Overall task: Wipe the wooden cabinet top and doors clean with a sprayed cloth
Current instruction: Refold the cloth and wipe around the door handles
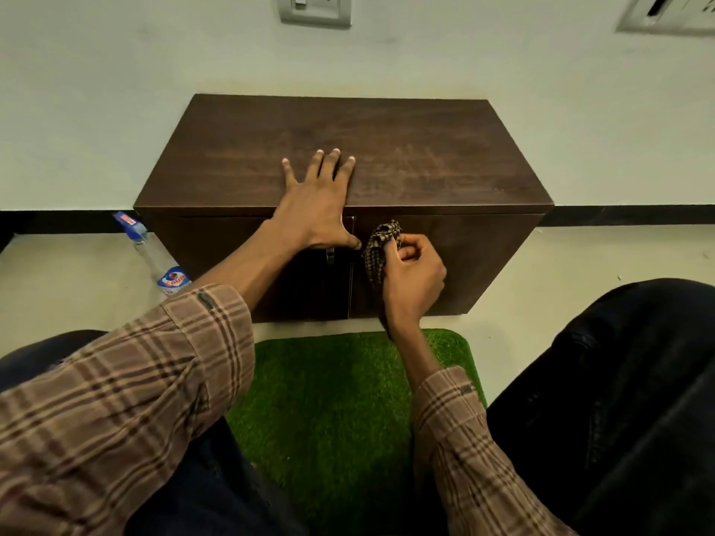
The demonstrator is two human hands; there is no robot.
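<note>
A low dark wooden cabinet (pixel 445 164) stands against the wall, with two doors on its front. My left hand (pixel 317 199) lies flat on the cabinet top near the front edge, fingers spread, thumb hooked over the edge above the left door's handle (pixel 330 256). My right hand (pixel 412 280) grips a bunched checked cloth (pixel 381 245) and holds it against the upper left corner of the right door (pixel 464 261). The left door is mostly hidden behind my left forearm.
A clear spray bottle (pixel 154 257) with a blue label lies on the floor at the cabinet's left side. A green grass mat (pixel 329 404) lies in front of the cabinet, between my knees. A wall socket (pixel 315 7) is above.
</note>
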